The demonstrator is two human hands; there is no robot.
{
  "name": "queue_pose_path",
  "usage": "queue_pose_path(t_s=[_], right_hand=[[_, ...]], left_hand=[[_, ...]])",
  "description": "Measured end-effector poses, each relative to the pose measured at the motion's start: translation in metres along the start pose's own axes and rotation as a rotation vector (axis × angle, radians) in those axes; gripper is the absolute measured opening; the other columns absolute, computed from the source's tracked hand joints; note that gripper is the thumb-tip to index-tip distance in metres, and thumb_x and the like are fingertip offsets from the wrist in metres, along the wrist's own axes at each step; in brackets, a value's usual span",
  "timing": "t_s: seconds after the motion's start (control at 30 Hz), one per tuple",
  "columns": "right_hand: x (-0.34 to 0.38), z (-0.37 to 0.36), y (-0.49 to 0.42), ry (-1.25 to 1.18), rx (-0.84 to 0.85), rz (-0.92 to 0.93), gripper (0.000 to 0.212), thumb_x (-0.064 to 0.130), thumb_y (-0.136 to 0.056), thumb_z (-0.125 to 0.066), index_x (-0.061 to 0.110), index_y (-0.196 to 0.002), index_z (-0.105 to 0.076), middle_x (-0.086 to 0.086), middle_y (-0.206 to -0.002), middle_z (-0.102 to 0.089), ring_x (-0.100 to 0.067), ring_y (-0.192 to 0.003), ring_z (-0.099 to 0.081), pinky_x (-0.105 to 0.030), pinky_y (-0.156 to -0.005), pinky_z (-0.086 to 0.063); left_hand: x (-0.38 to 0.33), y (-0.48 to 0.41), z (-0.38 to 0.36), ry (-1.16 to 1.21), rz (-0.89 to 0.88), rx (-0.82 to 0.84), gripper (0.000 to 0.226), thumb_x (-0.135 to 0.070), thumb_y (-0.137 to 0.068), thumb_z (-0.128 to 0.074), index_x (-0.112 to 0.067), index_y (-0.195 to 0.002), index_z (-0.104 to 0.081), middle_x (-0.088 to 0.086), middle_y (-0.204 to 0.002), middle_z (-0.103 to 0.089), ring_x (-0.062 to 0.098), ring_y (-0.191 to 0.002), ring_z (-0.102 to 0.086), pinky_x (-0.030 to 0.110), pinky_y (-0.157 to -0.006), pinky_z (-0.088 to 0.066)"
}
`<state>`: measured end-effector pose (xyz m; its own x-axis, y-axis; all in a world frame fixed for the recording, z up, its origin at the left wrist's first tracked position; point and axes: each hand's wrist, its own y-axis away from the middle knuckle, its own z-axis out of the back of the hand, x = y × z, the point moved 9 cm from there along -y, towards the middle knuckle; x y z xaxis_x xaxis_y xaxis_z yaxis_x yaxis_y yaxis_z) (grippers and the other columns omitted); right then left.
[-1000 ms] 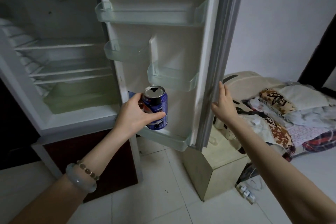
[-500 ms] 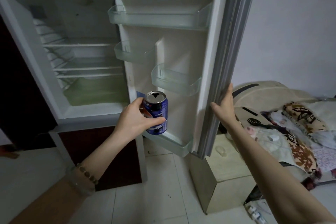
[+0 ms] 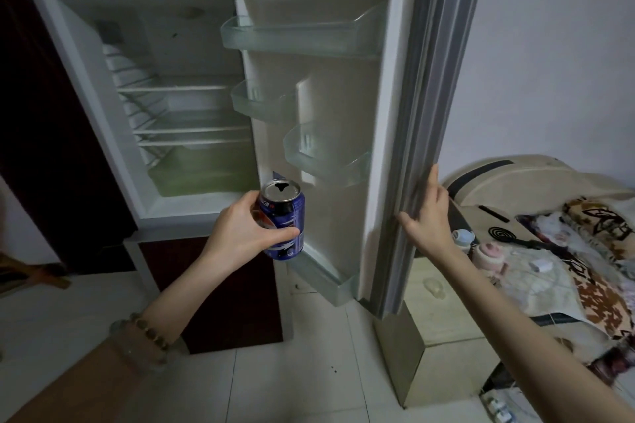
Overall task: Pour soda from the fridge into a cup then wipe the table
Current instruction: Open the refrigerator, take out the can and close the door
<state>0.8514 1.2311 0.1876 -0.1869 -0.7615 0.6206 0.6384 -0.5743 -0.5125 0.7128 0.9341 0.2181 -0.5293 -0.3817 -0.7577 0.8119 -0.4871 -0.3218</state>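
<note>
My left hand grips a blue soda can, upright, its top open, held in the air in front of the lowest door shelf of the fridge. The fridge door stands wide open. My right hand rests on the door's outer edge, fingers wrapped around it. The fridge interior shows bare wire shelves. No cup or table is in view.
A low pale cabinet stands right behind the door, with small bottles on top. A bed piled with patterned cloth fills the right. A power strip lies on the tiled floor. Dark furniture stands at the left.
The can has lifted off the lowest door shelf and come slightly toward me. My view has risen and swung left, showing more of the fridge top. My right hand stays on the door edge.
</note>
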Motion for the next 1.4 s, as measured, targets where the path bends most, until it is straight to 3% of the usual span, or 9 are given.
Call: queue_pose_path(t_s=[0.17, 0.3, 0.37, 0.47, 0.63, 0.73, 0.9, 1.13, 1.4], right_hand=[[0.033, -0.015, 0.041, 0.176, 0.103, 0.247, 0.096, 0.024, -0.083, -0.060, 0.019, -0.149, 0.008, -0.023, -0.151, -0.010, -0.039, -0.133, -0.030, -0.045, -0.104, -0.037], [0.063, -0.025, 0.066, 0.274, 0.156, 0.467, 0.084, 0.027, -0.086, -0.056, 0.015, -0.150, -0.002, -0.020, -0.156, 0.002, -0.035, -0.129, -0.040, -0.037, -0.089, -0.048], [0.086, -0.027, 0.076, 0.306, 0.133, 0.626, 0.076, 0.028, -0.087, -0.052, 0.007, -0.149, -0.013, -0.024, -0.154, -0.005, -0.036, -0.124, -0.046, -0.034, -0.091, -0.044], [0.124, -0.039, 0.091, 0.381, 0.096, 0.859, 0.070, 0.029, -0.088, -0.049, 0.000, -0.145, -0.020, -0.025, -0.152, -0.016, -0.036, -0.141, -0.020, -0.042, -0.112, -0.027], [0.174, -0.073, 0.107, 0.431, 0.105, 1.066, 0.071, 0.030, -0.087, -0.053, 0.003, -0.145, -0.022, -0.016, -0.153, -0.018, -0.030, -0.143, -0.015, -0.043, -0.117, -0.017], [0.206, -0.096, 0.115, 0.444, 0.070, 1.150, 0.068, 0.029, -0.088, -0.051, 0.005, -0.145, -0.024, -0.014, -0.152, -0.021, -0.030, -0.143, -0.016, -0.045, -0.115, -0.018], [0.257, -0.136, 0.123, 0.426, 0.017, 1.253, 0.063, 0.030, -0.089, -0.050, 0.007, -0.145, -0.030, -0.011, -0.152, -0.024, -0.030, -0.142, -0.018, -0.049, -0.113, -0.021], [0.322, -0.193, 0.122, 0.436, -0.064, 1.393, 0.058, 0.031, -0.092, -0.045, 0.013, -0.145, -0.032, -0.005, -0.153, -0.025, -0.034, -0.139, -0.025, -0.050, -0.113, -0.020], [0.386, -0.263, 0.116, 0.357, -0.045, 1.410, 0.053, 0.036, -0.090, -0.046, 0.016, -0.139, -0.045, -0.004, -0.151, -0.031, -0.033, -0.140, -0.024, -0.053, -0.113, -0.018]], left_hand=[[0.014, 0.014, 0.021, 0.024, 0.024, -0.030, 0.057, -0.051, -0.042, -0.083, -0.035, -0.090, -0.056, -0.019, -0.093, -0.064, 0.008, -0.092, -0.063, 0.035, -0.086, -0.052], [0.024, 0.030, 0.036, 0.038, 0.043, -0.056, 0.056, -0.038, -0.050, -0.089, -0.032, -0.095, -0.057, -0.014, -0.097, -0.066, 0.008, -0.092, -0.063, 0.038, -0.089, -0.052], [0.033, 0.041, 0.042, 0.060, 0.064, -0.072, 0.057, -0.047, -0.043, -0.086, -0.032, -0.091, -0.058, -0.014, -0.095, -0.068, 0.007, -0.089, -0.065, 0.039, -0.087, -0.053], [0.051, 0.058, 0.052, 0.055, 0.100, -0.102, 0.059, -0.056, -0.038, -0.080, -0.034, -0.088, -0.058, -0.014, -0.094, -0.070, 0.007, -0.089, -0.066, 0.041, -0.086, -0.053], [0.074, 0.081, 0.079, 0.031, 0.152, -0.164, 0.054, -0.048, -0.043, -0.085, -0.037, -0.087, -0.056, -0.018, -0.092, -0.067, 0.005, -0.089, -0.065, 0.038, -0.087, -0.053], [0.089, 0.094, 0.103, 0.030, 0.174, -0.207, 0.059, -0.050, -0.043, -0.084, -0.033, -0.093, -0.058, -0.015, -0.093, -0.069, 0.006, -0.088, -0.065, 0.034, -0.084, -0.053], [0.114, 0.109, 0.143, 0.033, 0.228, -0.276, 0.055, -0.026, -0.055, -0.089, -0.026, -0.101, -0.058, -0.019, -0.094, -0.065, 0.000, -0.090, -0.063, 0.025, -0.084, -0.049], [0.166, 0.118, 0.203, 0.029, 0.337, -0.357, 0.059, -0.022, -0.057, -0.088, -0.023, -0.106, -0.056, -0.012, -0.098, -0.064, 0.009, -0.093, -0.062, 0.032, -0.088, -0.050], [0.211, 0.096, 0.282, -0.067, 0.286, -0.357, 0.056, -0.024, -0.060, -0.087, -0.021, -0.107, -0.057, -0.016, -0.092, -0.062, 0.001, -0.087, -0.059, 0.006, -0.068, -0.040]])
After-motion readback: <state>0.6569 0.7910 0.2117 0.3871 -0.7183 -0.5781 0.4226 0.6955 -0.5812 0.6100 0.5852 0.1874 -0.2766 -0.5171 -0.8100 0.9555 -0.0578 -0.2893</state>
